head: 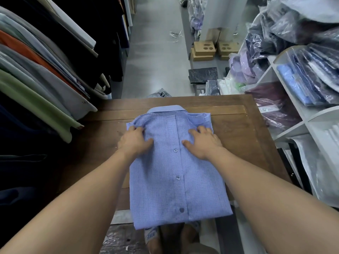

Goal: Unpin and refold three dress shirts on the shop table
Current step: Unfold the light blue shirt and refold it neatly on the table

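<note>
- Far left there was a rack of hanging garments (36,79) in grey, orange, pale green and dark navy, with their hems sticking out over the table's left edge.
- The left hand (134,141) sat on the shirt's left shoulder. Its fingers (136,128) were bent and bunched close together at the folded sleeve edge, and the thumb lay flat on the cloth. I honestly couldn't tell if it was pinching fabric or only pressing on it.
- In the middle was the folded light-blue fine-check dress shirt (176,189), lying front up on the brown wooden table (238,125). The collar pointed away from the person, the placket was buttoned (three buttons showing) and the near end hung a bit over the table's near edge.
- The right hand (203,142) was on the shirt's right chest, just beside the placket. Its fingers (200,130) were spread apart and resting on the fabric, slightly arched and gripping nothing.
- Further back on the grey floor were some brown cardboard boxes (204,49).
- On the far right stood a white shelf unit (311,118) stuffed with shirts in clear plastic bags (311,74), in blue, maroon, purple and dark colours.
</note>
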Demonstrator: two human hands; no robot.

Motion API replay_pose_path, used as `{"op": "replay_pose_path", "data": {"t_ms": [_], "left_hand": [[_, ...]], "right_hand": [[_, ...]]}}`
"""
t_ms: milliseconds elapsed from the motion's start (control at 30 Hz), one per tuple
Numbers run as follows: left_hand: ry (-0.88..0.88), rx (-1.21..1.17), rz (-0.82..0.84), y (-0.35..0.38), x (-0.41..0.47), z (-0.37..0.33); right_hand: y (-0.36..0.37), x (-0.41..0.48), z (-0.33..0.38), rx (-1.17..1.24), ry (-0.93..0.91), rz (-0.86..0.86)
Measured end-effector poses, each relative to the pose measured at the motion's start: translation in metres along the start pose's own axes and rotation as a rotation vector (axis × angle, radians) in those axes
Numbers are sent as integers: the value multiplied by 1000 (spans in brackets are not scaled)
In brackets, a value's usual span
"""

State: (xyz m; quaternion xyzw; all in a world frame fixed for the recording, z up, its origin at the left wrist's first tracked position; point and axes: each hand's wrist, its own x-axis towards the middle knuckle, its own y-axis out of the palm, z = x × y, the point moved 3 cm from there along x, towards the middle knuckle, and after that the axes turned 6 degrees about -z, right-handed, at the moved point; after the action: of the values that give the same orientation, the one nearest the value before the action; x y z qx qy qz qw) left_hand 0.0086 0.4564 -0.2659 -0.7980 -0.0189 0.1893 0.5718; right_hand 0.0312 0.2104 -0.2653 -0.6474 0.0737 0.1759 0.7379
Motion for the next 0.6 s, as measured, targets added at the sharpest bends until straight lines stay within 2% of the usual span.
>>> {"op": "replay_pose_path", "data": {"t_ms": [200,333,400,533,600], "left_hand": [[27,82,47,5,-6,2],[47,63,-29,10,-22,3],[21,24,-96,16,-35,8],[-90,-94,-237,25,-65,19],[-96,-117,-277,27,-78,21]], "right_hand": [[4,-7,-3,-41,-25,55],[14,-21,-11,-76,-19,-5],[17,-33,-15,-81,-25,-91],[26,-65,-12,-34,-171,-404],[38,-76,-10,-15,-180,-381]]}}
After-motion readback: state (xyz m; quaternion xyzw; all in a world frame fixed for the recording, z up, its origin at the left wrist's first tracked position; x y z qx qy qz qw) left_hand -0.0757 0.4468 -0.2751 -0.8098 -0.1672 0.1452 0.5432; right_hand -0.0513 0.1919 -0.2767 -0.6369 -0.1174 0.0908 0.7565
